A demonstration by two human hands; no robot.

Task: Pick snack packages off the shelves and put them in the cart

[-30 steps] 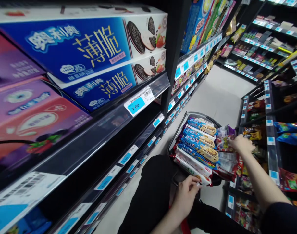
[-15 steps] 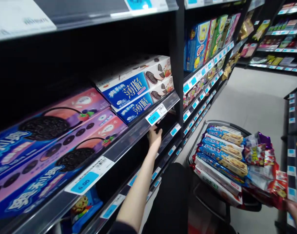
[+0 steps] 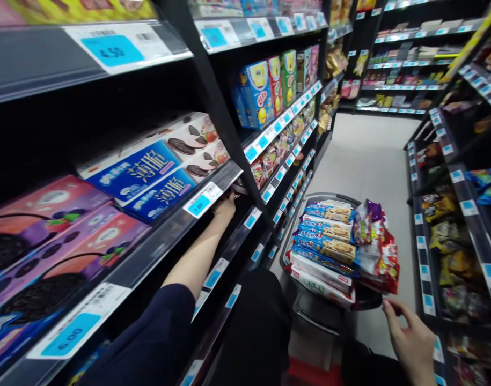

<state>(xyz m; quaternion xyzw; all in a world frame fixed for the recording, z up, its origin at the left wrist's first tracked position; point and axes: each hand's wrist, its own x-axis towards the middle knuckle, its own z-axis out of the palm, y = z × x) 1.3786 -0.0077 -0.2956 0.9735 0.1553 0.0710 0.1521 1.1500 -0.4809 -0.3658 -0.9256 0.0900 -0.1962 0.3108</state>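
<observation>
My left hand (image 3: 226, 208) reaches in under a shelf edge, into the dark level below the blue and white boxes of thin cookies (image 3: 148, 169). Its fingers are mostly hidden in shadow, beside a dim package whose kind I cannot make out. Low on the right, my right hand (image 3: 412, 335) is by the near right corner of the shopping basket (image 3: 285, 252), thumb and forefinger apart, with nothing seen in it. Blue cookie packs (image 3: 325, 244) lie stacked in the basket. Red and purple snack bags (image 3: 384, 252) are heaped next to them.
Purple and blue cookie boxes (image 3: 60, 241) fill the shelf at left. Further along stand upright cartons (image 3: 259, 94). A black shelf post (image 3: 225, 107) rises just beyond my left arm. Shelves of bagged snacks (image 3: 446, 241) line the aisle's right side, with grey floor (image 3: 361, 145) between.
The view has turned toward the aisle, so shelf and basket appear further left. My left hand has gone deeper under the shelf. My right hand has come away from the red bag's edge.
</observation>
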